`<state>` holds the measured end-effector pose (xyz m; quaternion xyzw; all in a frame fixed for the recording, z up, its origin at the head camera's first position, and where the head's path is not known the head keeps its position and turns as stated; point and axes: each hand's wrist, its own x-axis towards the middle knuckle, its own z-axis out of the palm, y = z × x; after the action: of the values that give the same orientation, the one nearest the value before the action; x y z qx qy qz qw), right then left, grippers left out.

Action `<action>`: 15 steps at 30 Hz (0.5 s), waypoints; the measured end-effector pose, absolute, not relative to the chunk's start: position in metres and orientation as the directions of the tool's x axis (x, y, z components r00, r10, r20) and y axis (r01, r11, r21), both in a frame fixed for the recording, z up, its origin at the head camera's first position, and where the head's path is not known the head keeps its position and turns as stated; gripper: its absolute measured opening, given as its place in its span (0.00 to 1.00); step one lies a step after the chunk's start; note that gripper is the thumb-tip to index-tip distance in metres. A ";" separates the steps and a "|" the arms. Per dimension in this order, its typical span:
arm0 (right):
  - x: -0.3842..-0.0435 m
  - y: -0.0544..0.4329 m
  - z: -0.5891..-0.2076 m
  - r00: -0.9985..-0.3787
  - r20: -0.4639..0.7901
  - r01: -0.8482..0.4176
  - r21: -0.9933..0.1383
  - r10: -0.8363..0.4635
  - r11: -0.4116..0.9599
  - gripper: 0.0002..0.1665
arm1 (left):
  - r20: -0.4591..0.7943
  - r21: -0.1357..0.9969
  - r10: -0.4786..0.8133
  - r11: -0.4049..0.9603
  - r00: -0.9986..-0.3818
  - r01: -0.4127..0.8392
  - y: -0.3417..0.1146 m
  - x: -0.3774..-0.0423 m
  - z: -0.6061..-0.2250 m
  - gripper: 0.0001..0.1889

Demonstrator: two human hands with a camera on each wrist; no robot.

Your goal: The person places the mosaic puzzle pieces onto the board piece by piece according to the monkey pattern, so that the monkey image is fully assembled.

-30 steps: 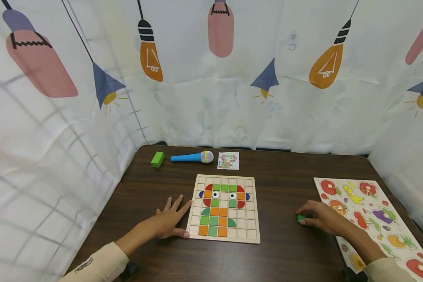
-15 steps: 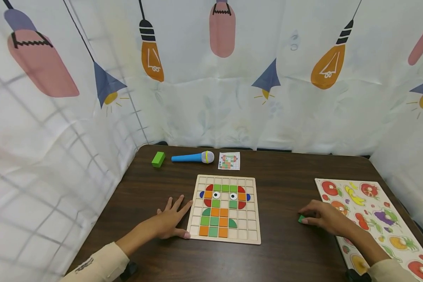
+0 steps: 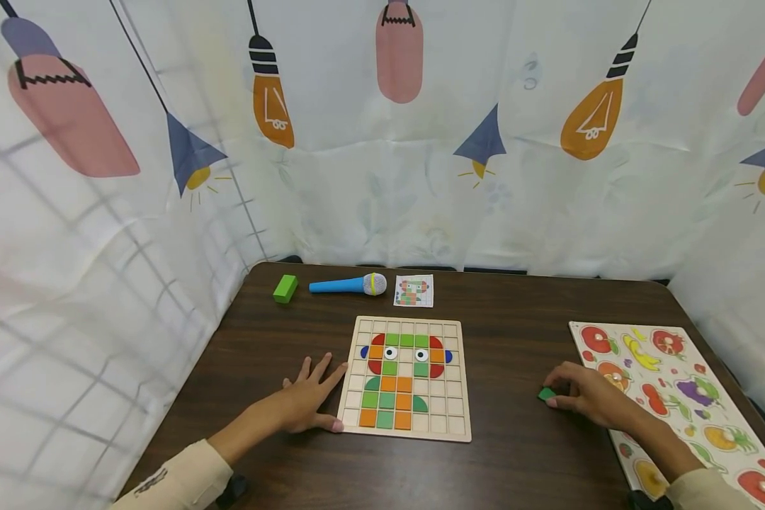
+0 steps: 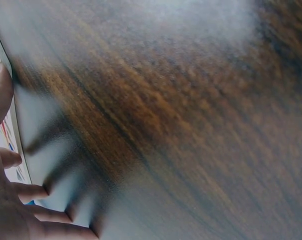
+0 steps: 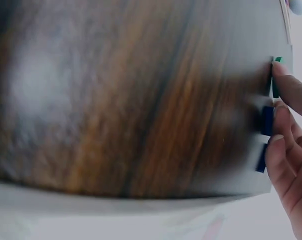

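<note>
My left hand (image 3: 309,400) lies beside the wooden grid board (image 3: 443,407) with its fingers spread. Its thumb and a fingertip touch the board's left edge, as the left wrist view also shows at the hand (image 4: 16,200). Flat coloured tiles on the board form a figure with two eyes. To the right of the board, my right hand (image 3: 586,393) pinches a small green tile (image 3: 545,394) just over the table. In the right wrist view the thumb is on the green tile (image 5: 276,90). Two dark blue tiles (image 5: 267,120) are at the other fingertips; whether these are held I cannot tell.
At the right lies a fruit picture board (image 3: 659,382), partly under my right forearm. Along the back of the dark table (image 3: 503,312) are a green block (image 3: 285,289), a blue toy microphone (image 3: 344,285) and a small pattern card (image 3: 414,290). A printed curtain (image 3: 370,191) hangs behind.
The green tile has turned a little in my right fingers and shows more of its face. My right hand has shifted slightly to the right. My left hand stays in place.
</note>
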<state>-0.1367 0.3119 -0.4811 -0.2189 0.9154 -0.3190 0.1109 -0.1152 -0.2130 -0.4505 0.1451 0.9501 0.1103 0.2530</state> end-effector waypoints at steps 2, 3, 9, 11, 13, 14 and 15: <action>-0.137 0.310 -0.482 -0.878 -0.069 -0.318 -0.657 -0.475 0.684 0.12 | -0.445 0.283 0.334 0.933 -0.831 0.223 -0.213 -0.116 -0.450 0.56; -0.137 0.310 -0.482 -0.877 -0.075 -0.310 -0.669 -0.475 0.676 0.12 | -0.446 0.282 0.334 0.933 -0.830 0.224 -0.213 -0.116 -0.450 0.56; -0.136 0.303 -0.481 -0.855 -0.058 -0.326 -0.713 -0.515 0.621 0.09 | -0.450 0.287 0.332 0.933 -0.829 0.217 -0.213 -0.116 -0.450 0.56; -0.136 0.297 -0.480 -0.839 -0.015 -0.363 -0.729 -0.544 0.580 0.08 | -0.449 0.297 0.334 0.931 -0.829 0.214 -0.213 -0.116 -0.450 0.56; -0.136 0.288 -0.479 -0.823 0.040 -0.409 -0.734 -0.567 0.542 0.07 | -0.447 0.304 0.337 0.928 -0.829 0.213 -0.213 -0.116 -0.450 0.56; -0.135 0.282 -0.478 -0.814 0.061 -0.428 -0.735 -0.577 0.526 0.07 | -0.446 0.307 0.339 0.927 -0.829 0.214 -0.213 -0.116 -0.451 0.56; -0.135 0.276 -0.477 -0.805 0.079 -0.447 -0.733 -0.588 0.513 0.07 | -0.445 0.307 0.340 0.927 -0.829 0.215 -0.213 -0.116 -0.451 0.56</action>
<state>-0.1353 0.2760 -0.4766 -0.2992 0.8651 -0.3925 0.0898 -0.1158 -0.2131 -0.4508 0.1464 0.9483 0.1226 0.2536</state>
